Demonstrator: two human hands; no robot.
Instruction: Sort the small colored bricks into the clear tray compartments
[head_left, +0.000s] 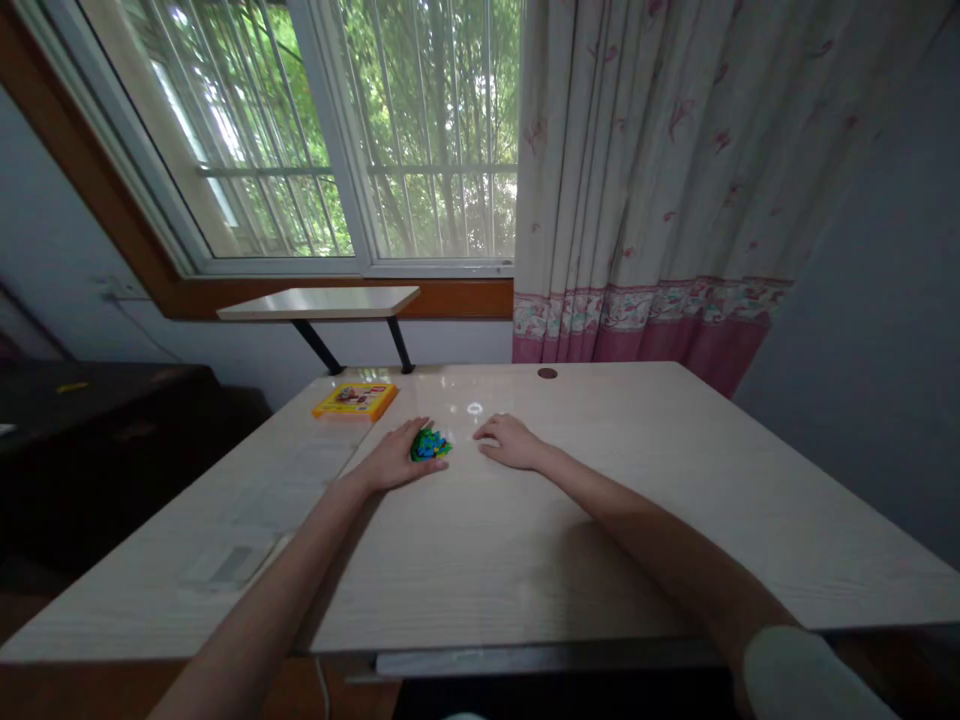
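Note:
A small heap of blue and green plastic pieces (430,445), with a little yellow among them, lies on the pale wood-grain desk (600,590). They look like toy building bricks, but single pieces are too small to make out. My left hand (394,456) rests at the heap's left side, fingers and thumb apart and curved partly around it, hiding its left edge. To the right of the heap, across a short gap of desk, my right hand (511,442) lies low on the surface. Its fingers are loosely stretched and thumb apart, with nothing visible in it.
An orange-yellow flat box (355,400) with a printed picture lies at the back left, beneath a raised shelf (322,302) on black legs. Clear plastic bags (232,562) lie on the left of the desk. A round dark cable-hole cover (547,373) sits at the back edge.

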